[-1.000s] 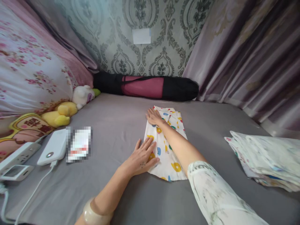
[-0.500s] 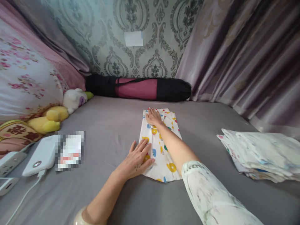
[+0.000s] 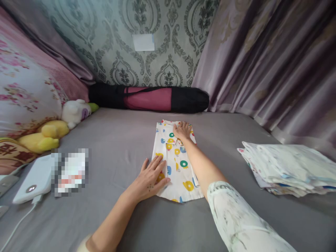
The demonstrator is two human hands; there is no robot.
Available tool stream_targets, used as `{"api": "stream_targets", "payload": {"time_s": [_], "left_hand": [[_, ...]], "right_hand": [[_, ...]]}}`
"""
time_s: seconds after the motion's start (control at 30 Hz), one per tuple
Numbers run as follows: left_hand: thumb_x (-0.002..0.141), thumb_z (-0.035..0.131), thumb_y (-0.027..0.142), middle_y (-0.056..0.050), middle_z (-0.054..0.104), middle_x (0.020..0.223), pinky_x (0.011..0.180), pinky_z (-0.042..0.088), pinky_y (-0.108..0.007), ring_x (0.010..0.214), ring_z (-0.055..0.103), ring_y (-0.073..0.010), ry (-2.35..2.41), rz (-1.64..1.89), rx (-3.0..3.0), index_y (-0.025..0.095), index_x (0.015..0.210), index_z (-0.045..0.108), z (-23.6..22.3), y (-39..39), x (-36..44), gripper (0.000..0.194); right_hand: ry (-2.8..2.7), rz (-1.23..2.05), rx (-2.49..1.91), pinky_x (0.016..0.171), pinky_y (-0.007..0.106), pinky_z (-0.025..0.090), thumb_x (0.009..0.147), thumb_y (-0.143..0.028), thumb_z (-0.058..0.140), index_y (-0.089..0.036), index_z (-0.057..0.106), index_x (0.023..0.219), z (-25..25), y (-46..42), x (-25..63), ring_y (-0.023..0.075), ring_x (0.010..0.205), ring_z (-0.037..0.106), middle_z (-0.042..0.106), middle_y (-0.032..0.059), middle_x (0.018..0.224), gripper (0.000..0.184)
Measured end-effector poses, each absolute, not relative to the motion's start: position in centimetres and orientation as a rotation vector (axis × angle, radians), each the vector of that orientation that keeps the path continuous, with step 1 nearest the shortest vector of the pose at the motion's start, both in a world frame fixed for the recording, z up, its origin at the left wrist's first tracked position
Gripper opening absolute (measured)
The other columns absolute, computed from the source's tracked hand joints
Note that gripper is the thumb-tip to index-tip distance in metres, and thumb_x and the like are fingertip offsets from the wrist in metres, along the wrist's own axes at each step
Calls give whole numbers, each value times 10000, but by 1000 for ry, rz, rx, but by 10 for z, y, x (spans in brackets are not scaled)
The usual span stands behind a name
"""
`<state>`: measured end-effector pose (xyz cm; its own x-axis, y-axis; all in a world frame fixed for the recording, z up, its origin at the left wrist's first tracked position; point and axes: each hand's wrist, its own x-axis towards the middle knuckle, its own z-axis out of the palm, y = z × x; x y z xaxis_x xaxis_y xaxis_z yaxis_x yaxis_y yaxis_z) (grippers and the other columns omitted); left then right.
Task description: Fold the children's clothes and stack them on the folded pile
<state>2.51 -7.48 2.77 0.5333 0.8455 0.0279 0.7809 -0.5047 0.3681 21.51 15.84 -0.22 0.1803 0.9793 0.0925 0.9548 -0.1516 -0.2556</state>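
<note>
A white garment (image 3: 176,182) with yellow, blue and green prints lies folded into a long narrow shape on the grey bed sheet (image 3: 126,140). My left hand (image 3: 152,176) rests flat on its lower left edge, fingers spread and pointing away from me. Near the far end, my right hand (image 3: 183,131) lies palm down on the upper right part of the cloth. My right forearm crosses over the garment's right side and hides part of it. Both hands press on the fabric without gripping it.
At the right lies a stack of folded clothes (image 3: 288,168). A black and maroon long bag (image 3: 148,99) lies along the wall. On the left are a white power bank (image 3: 36,180) with a cable, a blurred-out packet (image 3: 72,171) and plush toys (image 3: 43,136).
My right hand has slid from the garment's upper left to its upper right. My left hand stays on the lower left edge. The view has turned slightly right.
</note>
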Motion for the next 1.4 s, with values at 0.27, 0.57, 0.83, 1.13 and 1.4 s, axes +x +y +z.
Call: {"api": "stream_targets", "payload": {"time_s": [0.27,0.57,0.83,1.13,1.4], "left_hand": [[946,389,520,-158,354,1520,1147,202,-582,1424,285,-290,1346,408,2432,194,1397,431,29,-74,25,558],[948,326,276,-114,619,1254,1014,421,-438,1176,566,-238,1736,906,2106,198,1164,589,23,-56,14,350],[904,352,246,-91,698,1001,912,489,-362,976,641,-223,1855,972,1809,177,1076,645,27,-53,8,347],[901,353,230,-98,699,986,899,484,-350,965,636,-220,1900,974,1708,137,1090,655,29,-52,7,368],[892,354,210,-85,704,990,921,472,-338,966,636,-211,1907,1011,1698,149,1070,664,28,-51,5,363]], "right_hand": [[-1892,240,-2173,1132,548,115,979,-438,159,-62,326,1468,11,155,217,329,1432,180,259,195,1548,639],[-2273,229,-1874,1127,605,86,979,-453,178,-190,294,1500,5,120,189,316,1454,118,191,115,1590,595],[-2291,214,-1912,1132,595,72,984,-423,217,-166,308,1493,11,117,187,307,1457,107,180,137,1589,576],[-2431,256,-1704,1173,486,42,987,-417,206,-60,268,1496,9,71,154,263,1463,113,178,147,1588,625],[-2453,252,-1698,1172,478,54,990,-401,227,-66,265,1498,12,69,156,267,1461,131,180,144,1588,610]]}}
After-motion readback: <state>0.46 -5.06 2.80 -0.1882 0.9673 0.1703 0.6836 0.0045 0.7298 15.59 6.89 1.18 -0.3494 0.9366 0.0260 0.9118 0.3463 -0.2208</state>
